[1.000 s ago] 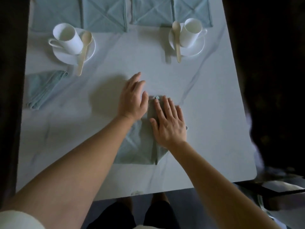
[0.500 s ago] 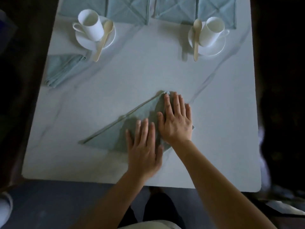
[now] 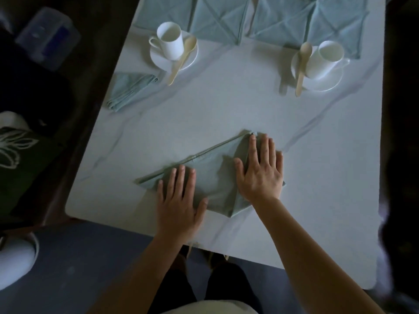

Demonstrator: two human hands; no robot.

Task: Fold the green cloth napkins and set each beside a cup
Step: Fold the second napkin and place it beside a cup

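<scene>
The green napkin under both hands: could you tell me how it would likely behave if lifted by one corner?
The napkin is probably floppy: it lies in thin flat layers, so it would likely droop and unfold. The left hand and right hand press it flat, suggesting the folds may spring open. On the smooth table it may slide.

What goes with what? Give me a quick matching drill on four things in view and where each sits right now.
Things: 1 left hand; 2 right hand; 3 folded napkin; 4 right cup.
Places: a on a saucer; b beside the left cup; c flat on the triangle napkin's left half; d flat on its right half.
Pairs: 1-c, 2-d, 3-b, 4-a.
</scene>
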